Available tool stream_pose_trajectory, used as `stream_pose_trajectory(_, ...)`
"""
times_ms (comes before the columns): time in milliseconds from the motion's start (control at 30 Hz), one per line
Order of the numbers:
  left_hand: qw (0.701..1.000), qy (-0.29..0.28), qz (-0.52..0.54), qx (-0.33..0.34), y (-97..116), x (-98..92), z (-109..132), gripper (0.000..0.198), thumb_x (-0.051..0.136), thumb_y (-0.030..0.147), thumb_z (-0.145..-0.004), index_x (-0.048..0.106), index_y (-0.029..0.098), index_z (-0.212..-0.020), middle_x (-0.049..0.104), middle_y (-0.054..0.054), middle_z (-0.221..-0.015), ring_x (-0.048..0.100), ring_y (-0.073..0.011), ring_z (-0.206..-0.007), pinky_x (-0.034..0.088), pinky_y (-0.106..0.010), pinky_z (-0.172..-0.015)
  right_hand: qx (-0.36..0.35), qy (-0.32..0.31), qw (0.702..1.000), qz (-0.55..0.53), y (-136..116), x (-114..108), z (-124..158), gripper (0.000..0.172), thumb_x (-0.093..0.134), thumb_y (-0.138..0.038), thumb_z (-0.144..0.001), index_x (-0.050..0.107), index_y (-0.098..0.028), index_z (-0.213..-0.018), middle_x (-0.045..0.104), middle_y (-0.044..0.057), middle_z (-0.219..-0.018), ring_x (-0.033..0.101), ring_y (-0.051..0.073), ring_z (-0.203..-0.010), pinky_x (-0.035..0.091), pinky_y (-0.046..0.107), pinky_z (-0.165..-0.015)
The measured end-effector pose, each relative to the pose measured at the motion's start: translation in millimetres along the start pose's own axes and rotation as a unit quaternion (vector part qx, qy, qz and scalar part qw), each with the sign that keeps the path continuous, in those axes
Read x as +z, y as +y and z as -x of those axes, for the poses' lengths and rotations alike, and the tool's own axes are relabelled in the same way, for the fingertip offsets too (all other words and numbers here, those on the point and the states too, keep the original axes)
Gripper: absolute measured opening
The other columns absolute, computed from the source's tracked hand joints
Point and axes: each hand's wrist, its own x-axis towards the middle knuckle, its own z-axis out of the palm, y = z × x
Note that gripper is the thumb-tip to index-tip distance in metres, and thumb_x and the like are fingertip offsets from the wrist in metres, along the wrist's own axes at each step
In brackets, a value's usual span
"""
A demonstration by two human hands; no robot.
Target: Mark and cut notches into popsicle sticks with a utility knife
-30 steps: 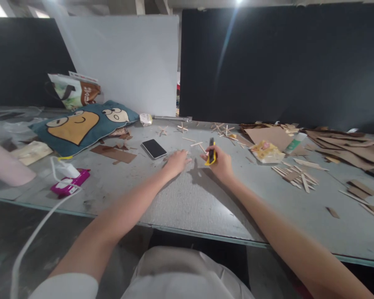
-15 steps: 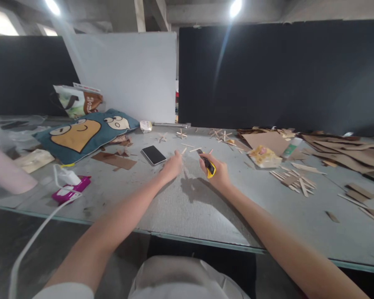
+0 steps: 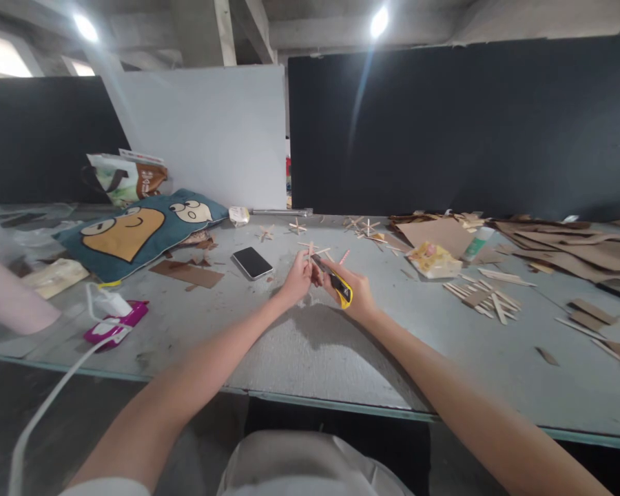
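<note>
My right hand (image 3: 352,291) is closed round a yellow and black utility knife (image 3: 335,281), its tip pointing up and left toward my other hand. My left hand (image 3: 296,277) is raised just off the grey table (image 3: 310,344) and pinches a thin wooden stick (image 3: 311,251) that stands upright between its fingers. The knife tip is close to that stick. Both hands meet above the middle of the table, just right of a black phone (image 3: 252,262).
A blue cushion with cartoon faces (image 3: 134,227) and a printed bag (image 3: 127,176) lie at the back left. A pink pack with a white cable (image 3: 114,318) sits at the front left. Loose sticks (image 3: 483,293), a snack packet (image 3: 434,260) and cardboard scraps (image 3: 558,248) cover the right.
My left hand has lifted from flat on the table and picked up a stick. My right hand has tilted the knife from upright toward the left, and both hands have come together.
</note>
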Motion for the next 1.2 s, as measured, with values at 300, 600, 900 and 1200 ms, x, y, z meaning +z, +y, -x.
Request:
stream_pose_trajectory(300, 0.999, -0.008, 0.032, 0.014, -0.3, 0.4, -0.8, 0.019, 0.05, 0.034, -0.106, 0.044, 0.021, -0.118, 0.058, 0.007, -0.063, 0.06, -0.0126, -0.053, 0.045, -0.024, -0.055, -0.034, -0.001, 0.999, -0.017, -1.9, -2.9, -0.8, 0.04, 0.052, -0.035, -0.098, 0.069, -0.014, -0.127, 0.078, 0.014, -0.097, 0.075, 0.02, -0.078, 0.057, 0.029, -0.078)
stream_pose_trajectory(600, 1.0, -0.001, -0.001, 0.024, -2.3, -3.1, 1.1, 0.016, 0.052, 0.025, -0.101, 0.043, 0.021, -0.113, 0.058, 0.009, -0.059, 0.059, -0.0121, -0.051, 0.043, -0.023, -0.055, -0.051, -0.025, 0.998, -0.034, -6.8, -6.1, -1.7, 0.036, 0.05, -0.032, -0.1, 0.068, -0.015, -0.126, 0.078, 0.013, -0.098, 0.074, 0.019, -0.077, 0.057, 0.028, -0.077)
stream_pose_trajectory(900, 0.997, 0.009, -0.075, 0.036, -2.0, -11.1, 2.8, 0.017, 0.057, 0.023, -0.094, 0.044, 0.022, -0.106, 0.06, 0.009, -0.061, 0.06, -0.0127, -0.053, 0.041, -0.022, -0.056, -0.075, -0.147, 0.986, -0.025, -5.1, -11.1, -7.9, 0.028, 0.052, -0.016, -0.094, 0.072, -0.02, -0.113, 0.077, 0.01, -0.095, 0.071, 0.018, -0.079, 0.054, 0.027, -0.078)
stream_pose_trajectory(1200, 0.988, 0.012, -0.141, 0.056, 10.6, -13.3, 4.9, 0.009, 0.048, 0.017, -0.098, 0.047, 0.023, -0.104, 0.062, 0.007, -0.064, 0.06, -0.0129, -0.055, 0.042, -0.022, -0.057, -0.027, -0.23, 0.972, -0.049, -1.6, -20.9, -15.0, 0.038, 0.045, -0.009, -0.085, 0.075, -0.018, -0.106, 0.078, 0.006, -0.091, 0.068, 0.015, -0.074, 0.049, 0.024, -0.073)
